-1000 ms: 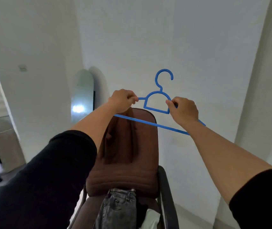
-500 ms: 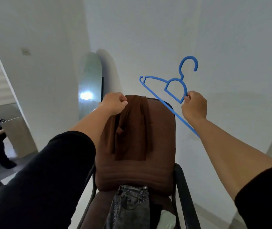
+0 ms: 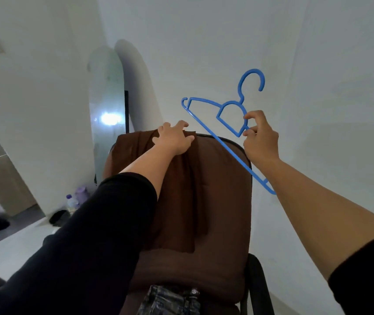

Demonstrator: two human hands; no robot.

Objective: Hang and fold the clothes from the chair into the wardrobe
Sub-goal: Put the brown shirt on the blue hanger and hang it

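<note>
Brown cloth garment (image 3: 177, 196), draped over the top of the brown padded chair backrest (image 3: 222, 201), hangs down the front of the backrest. Left hand (image 3: 174, 139) lies on its top fold with fingers (image 3: 182, 125) spread and nearly straight; nothing gathered into a grip. Right hand (image 3: 260, 137) pinches the blue plastic hanger (image 3: 227, 110) at the loop under the hook, thumb and fingertips only, other fingers loosely curled. Hanger is held in the air to the right of the backrest top, tilted, its long bar running down past the wrist.

Risks, judged from this:
- Flat left hand has no purchase; a pull now would likely slide the garment off the back of the chair rather than lift it.
- Garment and backrest are near the same colour, so the fingers may catch the chair padding instead of the cloth.
- Pinch on the hanger is light; a knock of the low bar end against the chair frame could twist it loose.

Dark denim jeans (image 3: 170, 301) lie on the seat below. Wardrobe not in view.
</note>
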